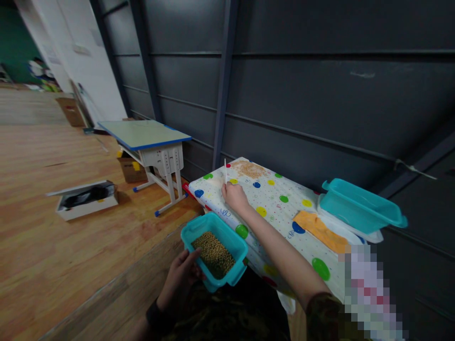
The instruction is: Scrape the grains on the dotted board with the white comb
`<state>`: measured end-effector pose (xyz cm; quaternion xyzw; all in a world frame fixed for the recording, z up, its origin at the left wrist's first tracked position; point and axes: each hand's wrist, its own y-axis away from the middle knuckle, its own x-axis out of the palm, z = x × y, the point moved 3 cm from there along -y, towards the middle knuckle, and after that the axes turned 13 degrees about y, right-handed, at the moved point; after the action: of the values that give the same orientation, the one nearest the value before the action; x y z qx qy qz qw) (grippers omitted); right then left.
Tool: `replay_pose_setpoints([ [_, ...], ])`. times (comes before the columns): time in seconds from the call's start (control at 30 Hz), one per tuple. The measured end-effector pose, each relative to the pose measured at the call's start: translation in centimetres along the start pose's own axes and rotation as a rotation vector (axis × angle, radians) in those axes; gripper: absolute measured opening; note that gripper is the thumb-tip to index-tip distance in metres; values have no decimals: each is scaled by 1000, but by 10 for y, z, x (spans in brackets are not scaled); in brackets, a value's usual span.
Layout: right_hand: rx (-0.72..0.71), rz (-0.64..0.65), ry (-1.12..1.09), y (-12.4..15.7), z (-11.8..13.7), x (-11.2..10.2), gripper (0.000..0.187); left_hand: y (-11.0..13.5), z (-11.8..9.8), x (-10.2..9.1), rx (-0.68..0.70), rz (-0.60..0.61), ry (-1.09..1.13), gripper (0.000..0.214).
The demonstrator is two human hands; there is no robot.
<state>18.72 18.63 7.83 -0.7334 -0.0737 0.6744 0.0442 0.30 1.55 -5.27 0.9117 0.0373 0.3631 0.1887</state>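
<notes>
My left hand (182, 273) grips the near rim of a teal plastic box (213, 250) filled with small greenish-brown beans, held just off the table's left edge. My right hand (234, 196) is stretched out over the table and closed on a thin white stick-like tool (225, 171) that stands upright. Beyond it a heap of light brown grains (250, 168) lies on the far end of the tablecloth. The table wears a white cloth (277, 203) with coloured dots.
A second teal box (359, 204) sits on a white lid at the table's right, next to an orange cloth (322, 230). A dark panelled wall stands behind. To the left are a blue-edged desk (144, 133), cardboard boxes and an open white box (85, 199) on the wooden floor.
</notes>
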Motion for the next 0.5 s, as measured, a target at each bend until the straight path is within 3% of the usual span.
replay_pose_setpoints([
  [0.13, 2, -37, -23, -1, -19, -3, 49, 0, 1, 1, -9, -9, 15, 62],
  [0.23, 42, -110, -121, -4, -52, -5, 44, -5, 6, -4, 0, -20, -4, 63],
  [0.3, 72, -111, -299, -6, -80, -1, 38, -11, 11, -11, 1, -30, -16, 60],
  [0.4, 171, 30, -654, -9, -119, 14, 35, -19, 20, -23, -3, -75, -61, 61],
  [0.5, 240, 71, -885, -9, -146, 24, 27, -16, 21, -23, 12, -39, -45, 49],
])
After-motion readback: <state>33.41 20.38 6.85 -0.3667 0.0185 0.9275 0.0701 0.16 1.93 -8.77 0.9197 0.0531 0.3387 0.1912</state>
